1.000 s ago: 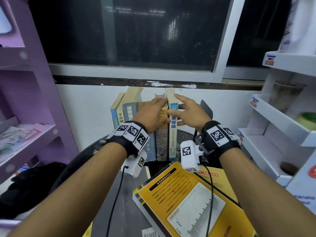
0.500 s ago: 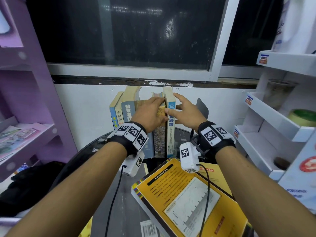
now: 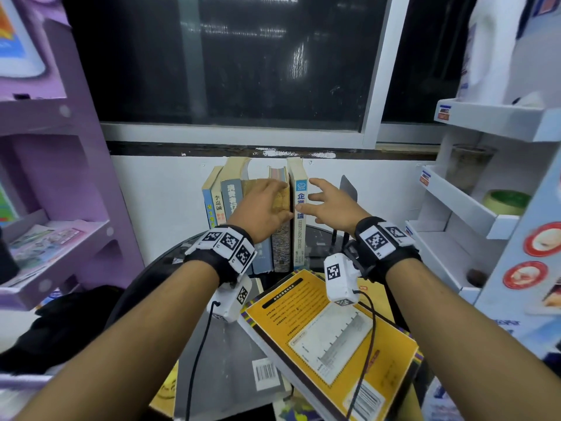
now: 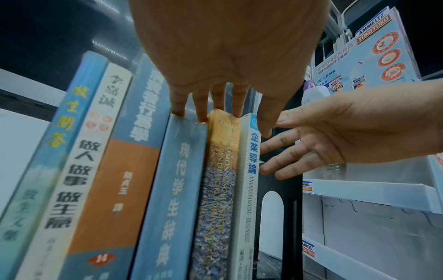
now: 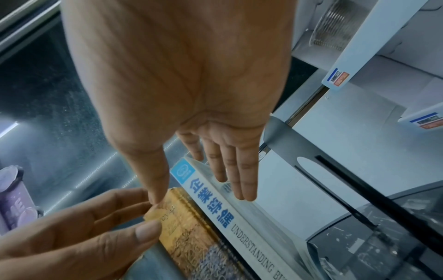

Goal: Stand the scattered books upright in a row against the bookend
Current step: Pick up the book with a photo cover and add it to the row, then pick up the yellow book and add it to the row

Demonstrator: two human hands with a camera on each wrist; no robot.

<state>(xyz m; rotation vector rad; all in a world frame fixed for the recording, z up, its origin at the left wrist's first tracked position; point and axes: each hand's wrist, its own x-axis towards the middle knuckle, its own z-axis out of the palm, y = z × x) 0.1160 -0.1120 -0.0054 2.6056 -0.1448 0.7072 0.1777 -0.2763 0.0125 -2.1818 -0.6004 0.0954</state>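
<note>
A: Black steel, that bookend point(image 3: 349, 189), and it stands just right of your row point(image 3: 258, 214), not yet touching.

B: Which step am I on?

A: Squaring the upright books, I'd say. Your left hand point(image 3: 261, 208) rests spread on the spines; your right hand point(image 3: 332, 205) lies flat and spread on the white book point(image 3: 300, 214), holding nothing.

B: Next?

A: Close that gap, then lift the yellow book point(image 3: 331, 335) lying flat on the table point(image 3: 218, 344).
</note>
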